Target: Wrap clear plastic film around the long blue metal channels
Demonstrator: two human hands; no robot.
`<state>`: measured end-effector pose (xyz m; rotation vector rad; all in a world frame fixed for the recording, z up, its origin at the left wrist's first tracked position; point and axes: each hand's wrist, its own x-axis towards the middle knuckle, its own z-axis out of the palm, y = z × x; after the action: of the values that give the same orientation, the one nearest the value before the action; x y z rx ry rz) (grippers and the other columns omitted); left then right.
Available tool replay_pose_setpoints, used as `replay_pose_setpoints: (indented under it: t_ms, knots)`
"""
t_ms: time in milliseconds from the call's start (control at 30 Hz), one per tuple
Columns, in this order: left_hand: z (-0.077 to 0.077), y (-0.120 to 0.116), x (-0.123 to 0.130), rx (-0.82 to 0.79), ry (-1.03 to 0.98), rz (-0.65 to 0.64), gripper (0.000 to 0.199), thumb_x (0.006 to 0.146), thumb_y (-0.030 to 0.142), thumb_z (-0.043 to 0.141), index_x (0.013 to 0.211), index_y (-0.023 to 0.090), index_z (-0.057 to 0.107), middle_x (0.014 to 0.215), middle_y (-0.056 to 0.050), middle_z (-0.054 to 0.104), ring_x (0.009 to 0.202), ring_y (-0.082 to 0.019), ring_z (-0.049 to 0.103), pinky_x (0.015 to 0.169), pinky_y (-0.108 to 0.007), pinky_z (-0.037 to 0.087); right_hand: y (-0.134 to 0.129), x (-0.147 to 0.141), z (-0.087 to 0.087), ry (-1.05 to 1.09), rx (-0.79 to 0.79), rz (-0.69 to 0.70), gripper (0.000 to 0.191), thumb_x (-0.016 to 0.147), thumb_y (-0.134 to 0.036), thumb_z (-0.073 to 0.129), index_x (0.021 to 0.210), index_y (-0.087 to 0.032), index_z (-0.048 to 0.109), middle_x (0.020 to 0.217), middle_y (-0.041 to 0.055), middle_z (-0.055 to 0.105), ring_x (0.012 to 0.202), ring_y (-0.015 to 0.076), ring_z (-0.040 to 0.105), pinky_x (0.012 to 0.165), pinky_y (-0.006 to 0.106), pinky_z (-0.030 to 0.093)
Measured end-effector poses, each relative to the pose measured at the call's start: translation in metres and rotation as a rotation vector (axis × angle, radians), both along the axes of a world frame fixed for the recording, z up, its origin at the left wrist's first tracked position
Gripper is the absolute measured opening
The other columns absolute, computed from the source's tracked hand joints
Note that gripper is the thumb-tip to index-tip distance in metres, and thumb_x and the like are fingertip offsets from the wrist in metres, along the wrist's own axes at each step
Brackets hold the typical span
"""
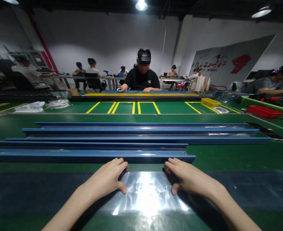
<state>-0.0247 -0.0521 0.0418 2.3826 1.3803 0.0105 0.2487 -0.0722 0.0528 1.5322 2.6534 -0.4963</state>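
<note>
As the left hand (pixel 110 175) and right hand (pixel 188 177) seem to line up over the plastic film (pixel 147 192), fingers open, gripping it or the nearest blue channel (pixel 90 154) at 12 o'clock would call for closing evenly.

Both forearms angle inward, and the left hand (pixel 114 176) and right hand (pixel 180 176) curl with thumbs apart from fingers.

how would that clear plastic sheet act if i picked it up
The clear plastic sheet would probably droop, since it looks thin and lies flat on the table. Its glossy, rippled shine suggests it may be slippery. Being long, it could trail at the ends.
</note>
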Motion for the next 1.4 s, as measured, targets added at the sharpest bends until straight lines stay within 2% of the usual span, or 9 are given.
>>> replay_pose_setpoints:
  t_ms: [300,433,567,700,867,967,1200,1400]
  knots:
    - [0.001,0.001,0.003,0.042,0.011,-0.015,0.029,0.063,0.038,0.068,0.081,0.02,0.054,0.085,0.0,0.055,0.083,-0.019,0.05,0.067,-0.025,0.036,0.001,-0.001,0.0,-0.03,0.051,-0.02,0.028,0.061,-0.025,0.068,0.081,-0.017,0.051,0.087,0.0061,0.056,0.077,0.0179,0.051,0.063,0.026,0.034]
    - [0.002,0.0,0.003,0.05,-0.012,-0.011,0.025,0.065,0.036,0.065,0.082,0.021,0.055,0.087,0.0,0.055,0.083,-0.018,0.051,0.068,-0.025,0.037,0.002,0.0,-0.001,-0.013,0.088,-0.038,0.02,0.065,-0.022,0.063,0.08,-0.019,0.051,0.084,0.0043,0.059,0.074,0.0169,0.052,0.06,0.025,0.032]
    - [0.004,0.0,0.002,0.05,-0.02,-0.011,0.03,0.064,0.038,0.066,0.087,0.021,0.056,0.085,0.001,0.055,0.082,-0.018,0.052,0.067,-0.024,0.037,0.002,0.001,0.002,0.02,0.104,-0.076,0.014,0.066,-0.013,0.056,0.076,-0.019,0.051,0.078,0.0021,0.06,0.068,0.0141,0.052,0.055,0.024,0.028]
    - [0.006,0.0,0.001,0.032,-0.066,-0.021,0.036,0.064,0.038,0.067,0.094,0.022,0.056,0.088,0.001,0.055,0.085,-0.017,0.052,0.068,-0.023,0.038,0.002,0.001,0.003,0.047,0.114,-0.057,0.013,0.065,-0.007,0.049,0.068,-0.02,0.049,0.07,0.0005,0.06,0.065,0.0126,0.052,0.054,0.023,0.026]
    - [0.005,0.0,-0.001,0.007,-0.122,-0.025,0.023,0.068,0.037,0.063,0.083,0.021,0.055,0.086,0.001,0.055,0.083,-0.016,0.052,0.068,-0.023,0.038,0.004,0.002,-0.002,-0.012,0.196,-0.028,0.013,0.066,-0.007,0.047,0.066,-0.019,0.051,0.069,0.0021,0.061,0.064,0.0144,0.054,0.053,0.024,0.025]
    - [0.005,0.0,-0.001,0.017,-0.16,-0.015,0.021,0.072,0.039,0.058,0.082,0.021,0.054,0.085,0.001,0.056,0.081,-0.016,0.052,0.069,-0.024,0.038,0.005,0.002,-0.004,-0.025,0.205,-0.038,0.013,0.068,-0.008,0.047,0.069,-0.019,0.053,0.071,0.0022,0.062,0.064,0.0147,0.055,0.053,0.024,0.026]
    - [0.003,0.008,-0.004,0.095,-0.171,-0.008,0.023,0.083,0.039,0.041,0.085,0.021,0.056,0.087,-0.001,0.06,0.081,-0.016,0.054,0.071,-0.025,0.039,0.012,0.002,-0.005,0.039,0.152,-0.06,0.005,0.073,-0.02,0.054,0.076,-0.02,0.057,0.081,0.0022,0.061,0.072,0.0152,0.055,0.058,0.023,0.031]
    - [0.0,0.014,-0.008,0.186,-0.124,0.035,0.027,0.085,0.034,0.035,0.085,0.019,0.059,0.088,-0.003,0.061,0.083,-0.017,0.055,0.074,-0.026,0.039,0.019,0.005,-0.01,0.081,0.169,-0.047,0.002,0.072,-0.019,0.055,0.073,-0.019,0.057,0.083,0.0027,0.058,0.074,0.0144,0.053,0.063,0.024,0.033]
